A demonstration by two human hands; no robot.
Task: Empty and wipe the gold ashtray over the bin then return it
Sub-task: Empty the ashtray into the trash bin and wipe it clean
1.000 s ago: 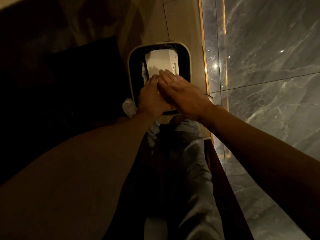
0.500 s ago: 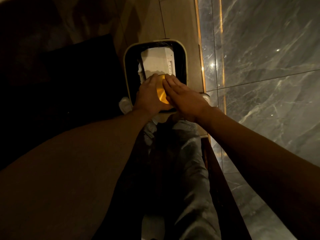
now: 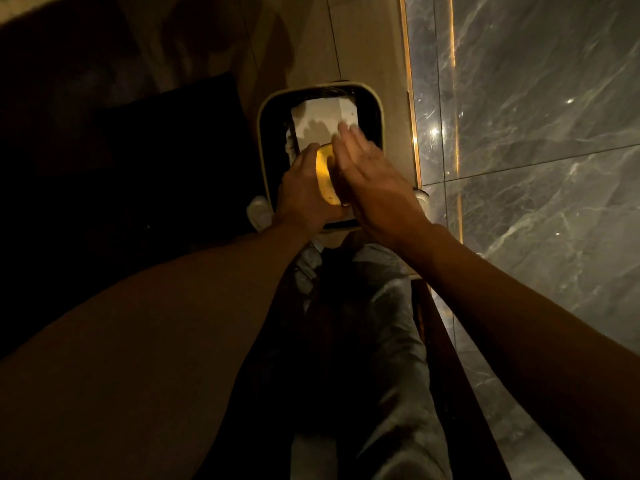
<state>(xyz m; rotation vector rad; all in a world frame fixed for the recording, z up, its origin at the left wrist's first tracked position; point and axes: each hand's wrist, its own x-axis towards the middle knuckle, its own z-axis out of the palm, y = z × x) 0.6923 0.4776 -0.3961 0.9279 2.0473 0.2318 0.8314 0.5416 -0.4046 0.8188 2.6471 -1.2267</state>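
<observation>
Dim room, warm low light. Head view only. Floor (image 3: 363, 36) is pale smooth tile w/ thin grout lines; right of the bin runs a glossy grey marble wall (image 3: 536, 133) w/ white veins and thin gold strips. Left of the bin, a dark matte block, too dark to tell what.

Bin (image 3: 380, 109): rounded-rectangle rim, pale cream edge, black inside. White box-like trash (image 3: 322, 116) lies in it toward the far end, flat faces, sharp corners.

Ashtray (image 3: 325, 174) is above the bin's near half, between both hands. Gold, shiny, smooth metal look; only a curved yellow sliver shows, rest hidden. It sits on edge, not flat: long axis of the visible part runs near-to-far along the bin's length. Which way the bowl side faces, can't tell.

Left hand (image 3: 304, 192) is curled round the ashtray's left side, fingers wrapped on it, gripping. Right hand (image 3: 374, 181) lies flat against the ashtray's right side, fingers straight and close together, tips blurred, reaching over the white trash; not closed on anything that shows. No cloth visible under it, palm side hidden.

Near side of the bin: person's legs in grey creased trousers (image 3: 381, 341); both forearms bare.
</observation>
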